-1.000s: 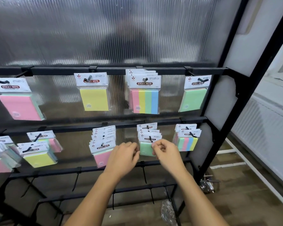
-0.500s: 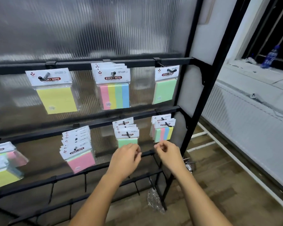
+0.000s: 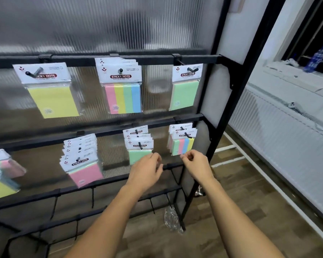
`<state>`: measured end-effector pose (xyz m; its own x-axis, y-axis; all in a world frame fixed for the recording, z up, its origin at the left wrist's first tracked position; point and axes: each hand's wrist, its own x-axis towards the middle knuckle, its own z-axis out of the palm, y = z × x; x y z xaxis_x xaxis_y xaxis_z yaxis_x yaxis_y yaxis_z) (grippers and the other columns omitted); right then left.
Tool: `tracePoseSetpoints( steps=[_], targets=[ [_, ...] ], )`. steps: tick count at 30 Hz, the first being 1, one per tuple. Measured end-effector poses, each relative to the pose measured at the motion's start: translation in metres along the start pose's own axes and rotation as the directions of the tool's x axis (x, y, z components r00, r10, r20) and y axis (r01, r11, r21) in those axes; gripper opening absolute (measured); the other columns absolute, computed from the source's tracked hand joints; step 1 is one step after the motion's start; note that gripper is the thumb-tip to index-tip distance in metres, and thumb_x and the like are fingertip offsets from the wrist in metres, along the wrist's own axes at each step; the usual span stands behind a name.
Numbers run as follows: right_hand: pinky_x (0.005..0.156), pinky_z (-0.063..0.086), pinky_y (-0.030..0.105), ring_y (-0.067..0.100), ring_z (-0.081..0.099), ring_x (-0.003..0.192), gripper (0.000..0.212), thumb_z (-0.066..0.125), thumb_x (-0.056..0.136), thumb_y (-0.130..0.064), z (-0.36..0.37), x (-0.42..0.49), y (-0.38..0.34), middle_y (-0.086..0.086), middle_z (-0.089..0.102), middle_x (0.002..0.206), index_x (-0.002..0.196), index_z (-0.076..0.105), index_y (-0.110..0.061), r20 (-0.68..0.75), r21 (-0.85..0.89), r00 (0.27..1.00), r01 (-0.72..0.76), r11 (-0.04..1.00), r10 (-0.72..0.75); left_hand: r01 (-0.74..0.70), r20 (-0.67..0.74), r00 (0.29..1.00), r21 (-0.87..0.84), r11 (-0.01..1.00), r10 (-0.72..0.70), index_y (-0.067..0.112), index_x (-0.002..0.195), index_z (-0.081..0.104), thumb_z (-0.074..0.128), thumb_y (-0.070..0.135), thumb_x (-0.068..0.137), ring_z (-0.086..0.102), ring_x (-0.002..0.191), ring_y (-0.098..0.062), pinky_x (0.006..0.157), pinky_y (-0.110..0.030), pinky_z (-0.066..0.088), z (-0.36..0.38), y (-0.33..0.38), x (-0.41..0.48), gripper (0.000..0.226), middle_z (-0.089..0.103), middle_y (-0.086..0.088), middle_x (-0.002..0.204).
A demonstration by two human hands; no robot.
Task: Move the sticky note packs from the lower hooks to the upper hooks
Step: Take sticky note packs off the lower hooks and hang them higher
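In the head view, a black rack [image 3: 224, 101] stands against a ribbed translucent panel [image 3: 101, 25], with sticky note packs hanging from hooks on two rails.

On the upper rail hang a yellow pack [image 3: 52, 101], a stack of four-colour striped packs [image 3: 122, 97] and a single green pack [image 3: 184, 95].

On the lower rail hang a thick stack fronted by a pink pack [image 3: 85, 173], a stack fronted by a green pack [image 3: 138, 155], and a small stack of striped packs [image 3: 182, 146] nearest the rack's right post. More packs [image 3: 0, 175], pink and yellow among them, hang at the far left edge, partly cut off.

The left hand [image 3: 146, 171] is raised in front of the lower right corner of the lower green pack, fingers curled. Whether it grasps the pack cannot be told.

The right hand [image 3: 196, 165] sits just below the lower striped packs, clenched loosely with thumb against forefinger and nothing visible in it.

Below the hands run two more rails with thin black hooks [image 3: 152, 205]. A crumpled clear wrapper [image 3: 172, 218] lies on the floor by the rack's foot. A blue bottle [image 3: 314, 60] stands on the window ledge at right.
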<state>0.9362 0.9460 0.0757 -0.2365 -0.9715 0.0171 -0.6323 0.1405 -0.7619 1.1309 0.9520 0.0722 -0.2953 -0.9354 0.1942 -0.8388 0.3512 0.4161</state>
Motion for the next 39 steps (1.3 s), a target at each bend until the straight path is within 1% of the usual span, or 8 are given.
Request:
tracePoseSetpoints(
  steps=[6, 12, 16, 23, 29, 34, 37, 39],
  targets=[
    [0.069, 0.041, 0.026, 0.019, 0.061, 0.081, 0.012, 0.066, 0.088, -0.024, -0.015, 0.023, 0.014, 0.001, 0.066, 0.082, 0.085, 0.062, -0.013, 0.040, 0.011, 0.999, 0.034, 0.999, -0.035, 0.098, -0.042, 0.994, 0.042, 0.994, -0.097, 0.020, 0.114, 0.053, 0.048, 0.033, 0.095, 0.057, 0.096, -0.016, 0.081, -0.036, 0.050, 0.006, 0.024, 0.013, 0.023, 0.057, 0.005, 0.105],
    [0.078, 0.045, 0.036, 0.028, 0.059, 0.098, 0.049, 0.079, 0.076, -0.039, -0.017, 0.056, 0.008, 0.010, 0.059, 0.106, 0.101, 0.049, -0.010, 0.013, -0.030, 0.999, 0.046, 0.998, -0.045, 0.228, -0.016, 0.974, 0.053, 0.972, -0.227, 0.018, 0.109, 0.052, 0.048, 0.030, 0.095, 0.056, 0.097, -0.019, 0.078, -0.035, 0.049, 0.013, 0.045, 0.024, 0.019, 0.057, 0.003, 0.105],
    [0.085, 0.050, 0.042, 0.032, 0.061, 0.102, 0.058, 0.077, 0.076, -0.047, -0.016, 0.063, 0.010, 0.012, 0.061, 0.111, 0.108, 0.046, -0.009, 0.036, -0.054, 0.999, 0.043, 0.998, -0.041, 0.283, -0.018, 0.959, 0.076, 0.956, -0.282, 0.015, 0.106, 0.053, 0.049, 0.028, 0.093, 0.057, 0.096, -0.023, 0.078, -0.036, 0.049, 0.016, 0.055, 0.029, 0.018, 0.059, -0.002, 0.103],
    [0.070, 0.045, 0.037, 0.030, 0.059, 0.086, 0.031, 0.061, 0.092, -0.041, -0.021, 0.064, 0.025, 0.009, 0.062, 0.092, 0.084, 0.045, -0.015, 0.068, -0.098, 0.989, 0.139, 0.985, -0.133, 0.315, -0.037, 0.949, 0.164, 0.935, -0.313, 0.016, 0.106, 0.055, 0.048, 0.029, 0.093, 0.059, 0.096, -0.024, 0.080, -0.039, 0.052, 0.024, 0.065, 0.031, 0.019, 0.061, -0.003, 0.107],
    [0.058, 0.038, 0.033, 0.021, 0.048, 0.062, 0.029, 0.058, 0.096, -0.033, -0.029, 0.049, 0.036, 0.001, 0.055, 0.069, 0.078, 0.043, -0.015, 0.100, 0.044, 0.979, 0.176, 0.983, -0.180, 0.298, -0.044, 0.954, 0.236, 0.925, -0.296, 0.016, 0.106, 0.055, 0.045, 0.029, 0.095, 0.060, 0.096, -0.025, 0.078, -0.038, 0.051, 0.030, 0.067, 0.031, 0.020, 0.061, -0.004, 0.109],
    [0.061, 0.037, 0.029, 0.016, 0.052, 0.071, 0.019, 0.058, 0.097, -0.031, -0.039, 0.040, 0.038, -0.001, 0.058, 0.077, 0.094, 0.048, -0.015, 0.138, 0.108, 0.970, 0.187, 0.976, -0.201, 0.298, -0.061, 0.954, 0.266, 0.917, -0.293, 0.014, 0.105, 0.054, 0.045, 0.028, 0.095, 0.060, 0.093, -0.025, 0.076, -0.037, 0.052, 0.030, 0.066, 0.033, 0.019, 0.061, -0.005, 0.107],
    [0.060, 0.034, 0.032, 0.018, 0.046, 0.070, 0.025, 0.051, 0.100, -0.028, -0.048, 0.033, 0.040, -0.001, 0.052, 0.076, 0.080, 0.046, -0.015, 0.200, 0.059, 0.945, 0.253, 0.966, -0.259, 0.297, -0.077, 0.955, 0.276, 0.914, -0.287, 0.013, 0.103, 0.053, 0.044, 0.028, 0.096, 0.060, 0.092, -0.026, 0.074, -0.037, 0.049, 0.031, 0.068, 0.035, 0.019, 0.061, -0.006, 0.105],
    [0.061, 0.033, 0.033, 0.020, 0.047, 0.071, 0.026, 0.049, 0.101, -0.027, -0.057, 0.026, 0.043, 0.001, 0.052, 0.078, 0.080, 0.048, -0.011, 0.189, 0.066, 0.943, 0.265, 0.962, -0.273, 0.303, -0.087, 0.953, 0.276, 0.912, -0.290, 0.012, 0.105, 0.052, 0.043, 0.028, 0.096, 0.060, 0.094, -0.027, 0.074, -0.037, 0.047, 0.032, 0.068, 0.037, 0.021, 0.061, -0.007, 0.106]
  ],
)
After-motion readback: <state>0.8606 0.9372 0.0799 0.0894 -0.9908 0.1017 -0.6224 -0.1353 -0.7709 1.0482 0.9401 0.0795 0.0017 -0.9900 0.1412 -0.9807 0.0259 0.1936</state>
